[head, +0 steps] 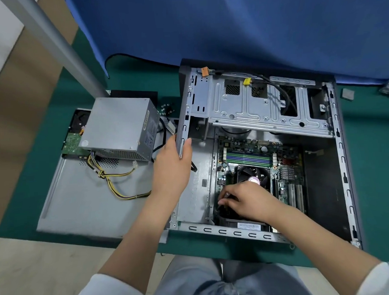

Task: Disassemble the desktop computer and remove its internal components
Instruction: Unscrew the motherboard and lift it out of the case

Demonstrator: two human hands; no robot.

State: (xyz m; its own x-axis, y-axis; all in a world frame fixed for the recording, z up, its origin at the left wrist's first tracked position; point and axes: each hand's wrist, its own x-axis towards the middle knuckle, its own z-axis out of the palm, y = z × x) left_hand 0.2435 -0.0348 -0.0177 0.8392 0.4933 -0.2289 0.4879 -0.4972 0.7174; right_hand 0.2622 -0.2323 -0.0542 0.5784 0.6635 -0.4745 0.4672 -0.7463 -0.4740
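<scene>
Over the open case (341,155), left hand (171,163) grips its edge; right hand (244,200) pinches a small dark part.

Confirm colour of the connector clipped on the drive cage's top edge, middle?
Yellow connector, on the drive cage; clearest in the head view.

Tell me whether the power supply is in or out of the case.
Out. The power supply sits on the removed side panel left of the open case, its cables trailing loose.
</scene>
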